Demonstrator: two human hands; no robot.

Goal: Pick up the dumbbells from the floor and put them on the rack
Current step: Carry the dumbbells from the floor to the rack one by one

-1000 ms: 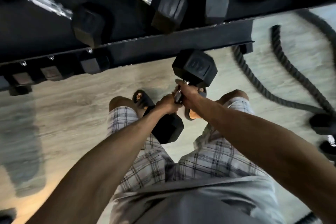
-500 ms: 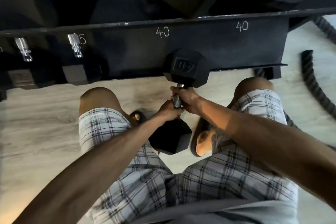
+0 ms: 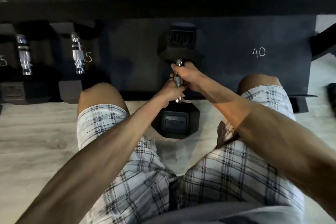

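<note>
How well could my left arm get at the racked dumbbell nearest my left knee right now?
Probably not yet: the left grip is wrapped round the handle of the 40 dumbbell, alongside the right grip. The path itself looks free: nothing covers the racked dumbbell, just left of the left knee.

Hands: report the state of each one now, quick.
Left hand: closed, gripping the dumbbell handle at its near end.
Right hand: closed, gripping the same handle at its far end.
</note>
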